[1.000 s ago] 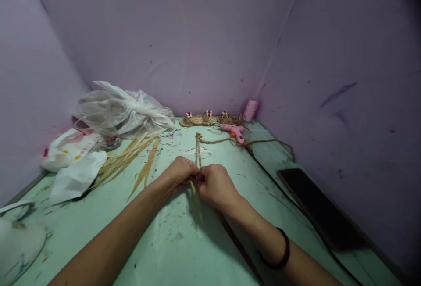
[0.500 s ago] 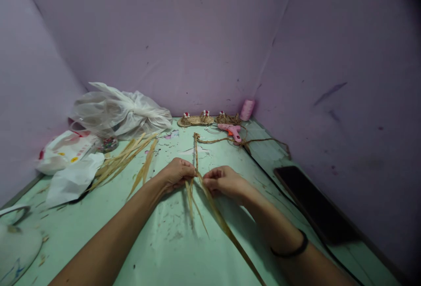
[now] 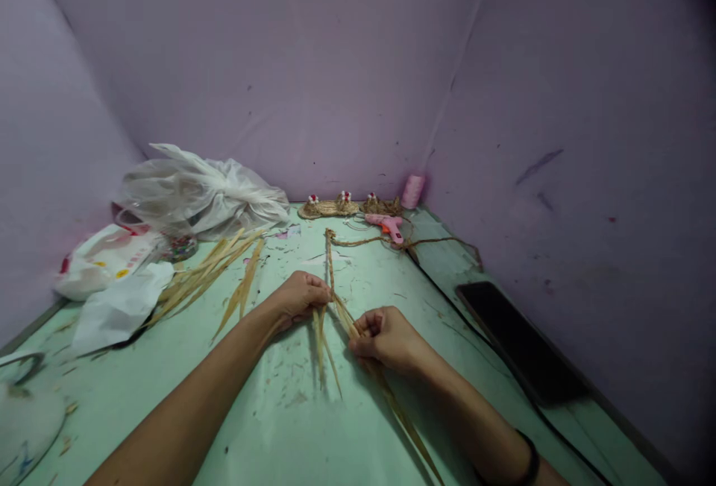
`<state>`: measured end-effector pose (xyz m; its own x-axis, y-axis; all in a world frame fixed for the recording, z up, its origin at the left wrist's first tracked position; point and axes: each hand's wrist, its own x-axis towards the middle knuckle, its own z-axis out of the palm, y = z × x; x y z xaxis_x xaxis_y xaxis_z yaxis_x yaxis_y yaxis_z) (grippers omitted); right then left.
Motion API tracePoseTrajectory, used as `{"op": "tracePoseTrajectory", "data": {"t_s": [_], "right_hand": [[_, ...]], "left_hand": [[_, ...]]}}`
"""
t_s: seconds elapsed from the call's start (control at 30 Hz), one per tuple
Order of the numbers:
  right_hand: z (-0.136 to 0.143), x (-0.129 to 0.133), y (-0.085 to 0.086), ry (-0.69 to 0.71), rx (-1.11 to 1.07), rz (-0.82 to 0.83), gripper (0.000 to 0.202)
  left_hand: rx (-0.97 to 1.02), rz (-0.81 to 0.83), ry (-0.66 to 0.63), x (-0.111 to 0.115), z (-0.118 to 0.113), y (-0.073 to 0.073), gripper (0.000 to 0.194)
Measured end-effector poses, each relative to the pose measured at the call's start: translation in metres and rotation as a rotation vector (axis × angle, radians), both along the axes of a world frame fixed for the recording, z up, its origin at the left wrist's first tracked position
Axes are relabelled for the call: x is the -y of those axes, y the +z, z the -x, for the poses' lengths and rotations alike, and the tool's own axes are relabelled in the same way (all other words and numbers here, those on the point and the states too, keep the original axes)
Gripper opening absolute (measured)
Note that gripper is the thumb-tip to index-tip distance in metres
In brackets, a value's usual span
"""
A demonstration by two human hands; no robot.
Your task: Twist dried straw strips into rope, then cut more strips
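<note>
A thin twisted cord (image 3: pixel 330 266) of dry straw runs down the middle of the pale green table. My left hand (image 3: pixel 302 298) is closed and pinches its lower end, with short loose straw ends (image 3: pixel 320 348) hanging below the fingers. To the right and slightly lower, my right hand (image 3: pixel 383 337) is closed round a long straw strip (image 3: pixel 400 415) that spreads from the cord's end toward the front of the table. The fingertips of the two hands are apart.
Loose straw strips (image 3: pixel 206 277) and plastic bags (image 3: pixel 212 195) lie at left. A pink glue gun (image 3: pixel 385 225), pink thread spool (image 3: pixel 413 191) and braided pieces with beads (image 3: pixel 330 208) are at the back. A black phone (image 3: pixel 520 344) and cable are at right.
My right hand has slid down and slightly right along the long strip, away from my left hand. The view has shifted slightly; my left hand keeps its pinch on the cord.
</note>
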<state>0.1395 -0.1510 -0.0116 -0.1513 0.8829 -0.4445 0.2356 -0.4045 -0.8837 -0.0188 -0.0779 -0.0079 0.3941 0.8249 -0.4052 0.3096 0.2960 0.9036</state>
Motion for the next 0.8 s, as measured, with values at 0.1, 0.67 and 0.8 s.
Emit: {"op": "tracePoseTrajectory", "data": {"t_s": [0.1,0.67,0.8], "right_hand": [[-0.001,0.002,0.0,-0.004,-0.017,0.004,0.008],[0.024,-0.049,0.02,0.008,-0.18,0.038,0.017],[0.03,-0.042,0.023,-0.053,-0.391,0.2,0.023]], "left_hand": [[0.013,0.004,-0.001,0.0,0.0,0.001,0.014],[0.096,0.033,0.01,0.001,0.004,0.007,0.008],[0.106,-0.007,-0.006,0.0,0.004,0.006,0.006]]}}
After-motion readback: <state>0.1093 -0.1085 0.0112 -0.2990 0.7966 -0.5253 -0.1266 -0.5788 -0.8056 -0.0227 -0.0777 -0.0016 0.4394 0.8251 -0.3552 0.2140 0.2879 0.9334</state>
